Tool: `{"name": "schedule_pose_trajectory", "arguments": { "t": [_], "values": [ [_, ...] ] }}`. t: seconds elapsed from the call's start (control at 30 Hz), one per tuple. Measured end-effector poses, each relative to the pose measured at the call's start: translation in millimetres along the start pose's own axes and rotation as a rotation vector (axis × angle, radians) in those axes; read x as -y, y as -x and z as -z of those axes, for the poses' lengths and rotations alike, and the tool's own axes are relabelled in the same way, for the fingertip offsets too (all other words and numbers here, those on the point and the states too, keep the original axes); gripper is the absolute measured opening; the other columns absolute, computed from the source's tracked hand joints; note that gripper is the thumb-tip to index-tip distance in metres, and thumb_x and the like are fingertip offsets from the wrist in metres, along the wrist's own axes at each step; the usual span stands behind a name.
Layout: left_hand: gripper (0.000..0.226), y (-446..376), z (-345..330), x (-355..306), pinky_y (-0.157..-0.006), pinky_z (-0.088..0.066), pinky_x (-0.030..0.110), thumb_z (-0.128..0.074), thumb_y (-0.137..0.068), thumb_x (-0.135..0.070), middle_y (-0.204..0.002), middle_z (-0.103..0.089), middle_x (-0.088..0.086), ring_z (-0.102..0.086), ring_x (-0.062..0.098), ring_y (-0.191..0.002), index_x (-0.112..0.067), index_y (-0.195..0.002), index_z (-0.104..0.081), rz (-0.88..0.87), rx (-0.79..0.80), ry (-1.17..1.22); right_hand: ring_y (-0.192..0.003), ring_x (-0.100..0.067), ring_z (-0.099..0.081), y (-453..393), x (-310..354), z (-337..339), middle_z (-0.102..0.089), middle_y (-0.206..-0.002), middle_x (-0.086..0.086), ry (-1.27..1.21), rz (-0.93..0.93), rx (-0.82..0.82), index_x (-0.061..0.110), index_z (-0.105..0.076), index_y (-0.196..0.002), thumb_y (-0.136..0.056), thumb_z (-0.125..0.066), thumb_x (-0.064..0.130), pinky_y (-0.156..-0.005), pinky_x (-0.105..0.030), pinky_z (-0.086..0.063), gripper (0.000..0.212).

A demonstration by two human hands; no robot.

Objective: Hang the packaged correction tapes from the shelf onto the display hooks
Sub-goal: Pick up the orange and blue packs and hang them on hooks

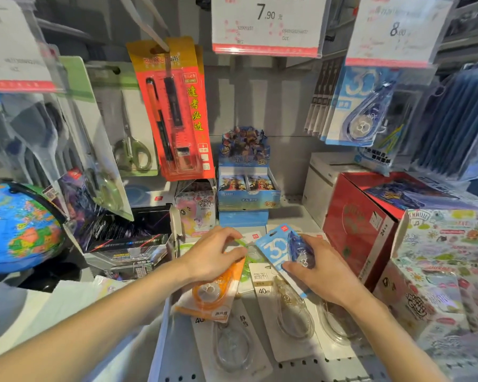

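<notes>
Grey perforated shelf (301,368), left hand (213,255) gripping orange tape pack (213,296), right hand (323,268) gripping blue pack (273,252).

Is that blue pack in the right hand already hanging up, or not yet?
Not yet: the right hand holds the blue pack low over the shelf.

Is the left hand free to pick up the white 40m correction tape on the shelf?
Probably not yet: the left hand already grips an orange tape pack. The 40m pack lies uncovered beside it.
</notes>
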State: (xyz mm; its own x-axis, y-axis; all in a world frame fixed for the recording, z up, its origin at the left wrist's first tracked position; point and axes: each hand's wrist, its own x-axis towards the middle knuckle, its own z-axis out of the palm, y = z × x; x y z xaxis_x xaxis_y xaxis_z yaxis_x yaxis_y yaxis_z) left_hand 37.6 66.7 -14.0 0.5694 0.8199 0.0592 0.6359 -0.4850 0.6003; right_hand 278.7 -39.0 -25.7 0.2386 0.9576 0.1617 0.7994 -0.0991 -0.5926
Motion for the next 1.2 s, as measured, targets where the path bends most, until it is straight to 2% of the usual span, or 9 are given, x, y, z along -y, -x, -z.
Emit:
{"name": "schedule_pose_trajectory", "arguments": {
  "t": [0.17,0.33,0.43,0.63,0.73,0.87,1.0,1.1,1.2],
  "values": [
    [0.066,40.1,17.1,8.0,-0.112,-0.034,0.032,-0.051,-0.100,-0.054,-0.153,-0.043,0.006,-0.045,0.023,-0.138,-0.019,-0.153,-0.036,0.153,0.177,-0.242,-0.127,-0.022,-0.054,-4.5,1.0,-0.1,-0.062,-0.135,-0.005,0.006,0.026,-0.006,0.016,-0.058,-0.140,-0.076,-0.087,0.042,-0.100,-0.026,-0.041,0.075],
    [0.065,45.2,18.9,0.9,-0.079,-0.039,0.037,-0.047,-0.093,-0.070,-0.113,-0.059,0.004,-0.053,0.025,-0.098,-0.018,-0.131,-0.044,0.260,0.212,-0.337,-0.124,-0.018,-0.056,-12.1,3.3,1.3,-0.055,-0.130,0.002,-0.040,0.011,-0.011,0.020,-0.051,-0.144,-0.069,-0.093,0.039,-0.097,-0.024,-0.039,0.088],
    [0.093,43.2,17.9,-1.8,-0.085,-0.045,0.039,-0.047,-0.085,-0.081,-0.123,-0.062,0.007,-0.058,0.030,-0.110,-0.015,-0.149,-0.034,0.300,0.199,-0.383,-0.112,-0.010,-0.054,-14.5,3.6,3.5,-0.046,-0.122,0.010,-0.090,-0.003,-0.019,0.022,-0.048,-0.146,-0.061,-0.097,0.039,-0.092,-0.026,-0.042,0.099],
    [0.068,38.9,17.6,0.8,-0.074,-0.043,0.038,-0.048,-0.073,-0.090,-0.099,-0.059,-0.002,-0.055,0.022,-0.089,-0.025,-0.092,-0.049,0.264,0.112,-0.465,-0.105,-0.009,-0.066,-15.2,3.1,7.5,-0.064,-0.118,0.010,-0.177,0.019,-0.011,0.036,-0.048,-0.127,-0.058,-0.099,0.037,-0.090,-0.031,-0.054,0.086],
    [0.070,36.8,20.0,0.4,-0.065,-0.039,0.035,-0.050,-0.065,-0.093,-0.088,-0.056,-0.007,-0.055,0.017,-0.081,-0.026,-0.083,-0.049,0.268,0.102,-0.472,-0.087,0.015,-0.065,-13.2,3.3,8.9,-0.069,-0.099,0.023,-0.184,0.041,0.000,0.043,-0.043,-0.118,-0.058,-0.099,0.038,-0.066,-0.008,-0.047,0.083],
    [0.077,34.0,23.4,-8.1,-0.060,-0.038,0.032,-0.055,-0.054,-0.096,-0.083,-0.055,-0.009,-0.053,0.014,-0.076,-0.024,-0.079,-0.049,0.279,0.086,-0.414,-0.079,0.021,-0.064,-12.0,4.0,8.8,-0.071,-0.080,0.028,-0.221,0.036,0.004,0.046,-0.043,-0.120,-0.060,-0.098,0.039,-0.059,-0.010,-0.042,0.082],
    [0.070,35.3,22.0,-12.5,-0.073,-0.053,0.029,-0.074,-0.053,-0.084,-0.091,-0.071,-0.011,-0.068,0.013,-0.088,-0.027,-0.094,-0.062,0.248,0.064,-0.175,-0.077,0.014,-0.070,-10.2,3.7,10.2,-0.065,-0.088,0.049,-0.258,0.047,0.028,0.046,-0.042,-0.122,-0.064,-0.096,0.039,-0.064,-0.018,-0.051,0.080],
    [0.072,36.5,21.4,-13.0,-0.069,-0.049,0.022,-0.084,-0.059,-0.070,-0.091,-0.068,-0.017,-0.067,0.009,-0.090,-0.033,-0.110,-0.049,0.230,0.020,-0.078,-0.076,0.014,-0.070,-9.7,3.3,11.1,-0.066,-0.086,0.049,-0.290,0.054,0.023,0.045,-0.043,-0.122,-0.065,-0.097,0.034,-0.061,-0.009,-0.050,0.079],
    [0.078,34.0,22.9,-11.4,-0.081,-0.053,0.027,-0.087,-0.068,-0.059,-0.095,-0.073,-0.016,-0.068,0.005,-0.091,-0.037,-0.124,-0.037,0.195,-0.011,0.015,-0.074,0.019,-0.067,-9.2,3.3,11.3,-0.067,-0.080,0.046,-0.307,0.056,0.012,0.044,-0.044,-0.120,-0.068,-0.096,0.031,-0.059,-0.002,-0.045,0.075]
  ]
}}
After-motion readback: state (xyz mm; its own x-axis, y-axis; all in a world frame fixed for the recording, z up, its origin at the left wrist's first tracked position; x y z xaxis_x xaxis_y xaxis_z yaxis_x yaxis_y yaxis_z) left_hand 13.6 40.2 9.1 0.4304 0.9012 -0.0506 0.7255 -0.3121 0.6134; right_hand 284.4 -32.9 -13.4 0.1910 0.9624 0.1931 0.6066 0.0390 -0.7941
